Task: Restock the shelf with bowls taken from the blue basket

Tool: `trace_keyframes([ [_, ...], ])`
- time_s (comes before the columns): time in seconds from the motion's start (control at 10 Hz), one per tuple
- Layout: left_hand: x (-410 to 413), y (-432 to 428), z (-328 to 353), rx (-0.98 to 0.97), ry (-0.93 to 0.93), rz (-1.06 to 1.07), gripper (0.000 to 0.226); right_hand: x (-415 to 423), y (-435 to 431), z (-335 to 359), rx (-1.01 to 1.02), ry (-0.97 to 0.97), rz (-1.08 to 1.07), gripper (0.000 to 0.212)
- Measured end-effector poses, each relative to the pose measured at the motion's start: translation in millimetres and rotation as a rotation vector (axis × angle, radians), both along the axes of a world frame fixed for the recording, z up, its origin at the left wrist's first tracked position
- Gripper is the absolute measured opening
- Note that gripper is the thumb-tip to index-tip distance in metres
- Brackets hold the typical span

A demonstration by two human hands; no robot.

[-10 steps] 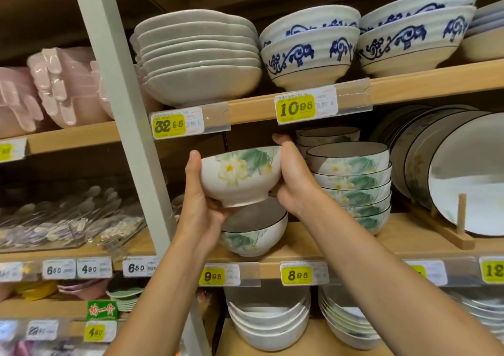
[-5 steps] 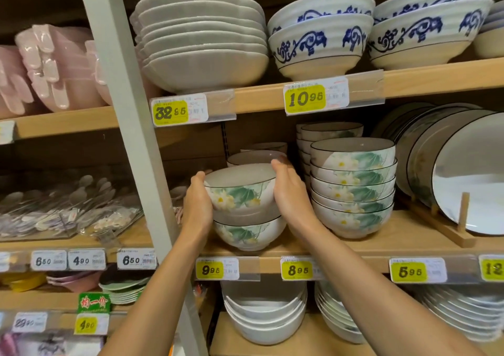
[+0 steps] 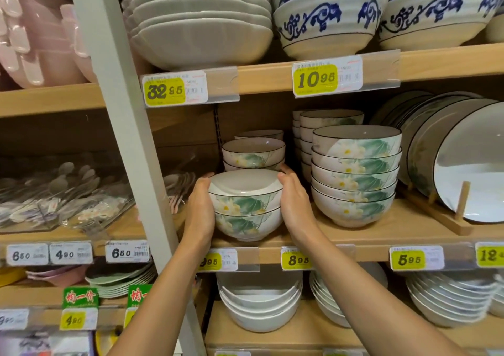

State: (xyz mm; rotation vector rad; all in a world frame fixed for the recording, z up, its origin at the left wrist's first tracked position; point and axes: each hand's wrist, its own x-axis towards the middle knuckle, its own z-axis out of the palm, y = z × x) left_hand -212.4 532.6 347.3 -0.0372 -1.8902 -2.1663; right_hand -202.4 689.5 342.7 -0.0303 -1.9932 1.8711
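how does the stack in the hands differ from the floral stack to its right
The held stack is two bowls high; the right stack holds about six. Left hand and right hand cup the held stack; the right stack stands untouched. The right stack's bowls look wider than the held stack's. Both have green flower print, dark rims.

We count two small lotus-painted ceramic bowls (image 3: 245,205) stacked at centre frame, and five larger lotus-painted ceramic bowls (image 3: 354,175) stacked just right of them.
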Motion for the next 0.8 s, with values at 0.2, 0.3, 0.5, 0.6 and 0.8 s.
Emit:
trace_keyframes([
  [0.2, -5, -7, -4, 0.062, 0.022, -0.095, 0.035, -5, 0, -2, 0.014, 0.027, -0.015, 0.053],
  [0.3, -6, -6, -5, 0.050, 0.036, -0.122, 0.047, -3, -2, -2, 0.009, 0.032, -0.050, 0.071],
  [0.5, -5, -7, -5, 0.003, 0.020, -0.108, 0.066, 6, -1, 2, 0.049, 0.068, -0.110, 0.075],
  [0.6, 9, -9, -5, -0.021, 0.062, 0.012, 0.074, 21, 5, 2, 0.038, 0.064, -0.115, 0.077],
  [0.8, 72, -5, 2, -0.182, 0.288, 0.119, 0.055, 75, 17, -2, 0.042, 0.111, -0.113, 0.058],
])
